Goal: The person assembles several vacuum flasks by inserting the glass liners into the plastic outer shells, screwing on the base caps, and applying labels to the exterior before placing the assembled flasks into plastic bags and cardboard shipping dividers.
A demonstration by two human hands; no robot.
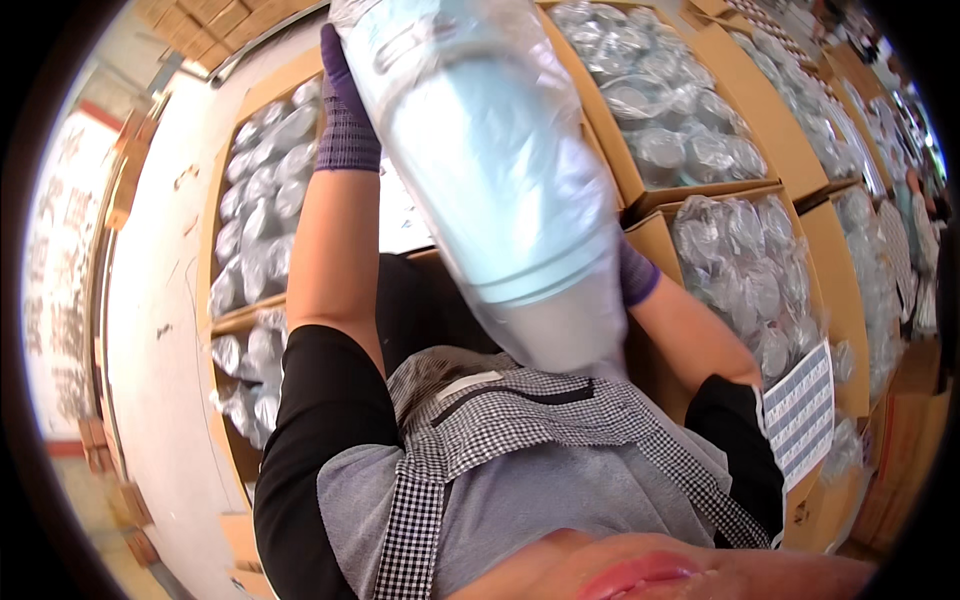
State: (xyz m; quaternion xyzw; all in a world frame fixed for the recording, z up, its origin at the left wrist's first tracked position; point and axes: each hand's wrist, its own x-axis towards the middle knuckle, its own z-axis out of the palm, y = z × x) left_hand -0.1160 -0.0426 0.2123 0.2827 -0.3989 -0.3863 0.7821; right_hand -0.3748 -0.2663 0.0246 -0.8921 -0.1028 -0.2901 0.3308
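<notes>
A large light-blue tumbler [490, 170] with a grey base fills the upper middle, tilted and wrapped in a clear plastic bag. My left hand [347, 115], in a purple glove, grips its left side near the upper end. Lower down, on the right, my gloved right hand [637, 275] holds it by the base; most of those fingers are hidden behind the bagged tumbler. A white paper [400, 215] shows partly beneath it.
An open carton [222, 240] of plastic-bagged items stands at the left, more cartons [755, 190] at the right. A label sheet [800, 415] hangs by my right arm. Stacked boxes [215, 30] occupy the far left; people [915, 200] are at the far right.
</notes>
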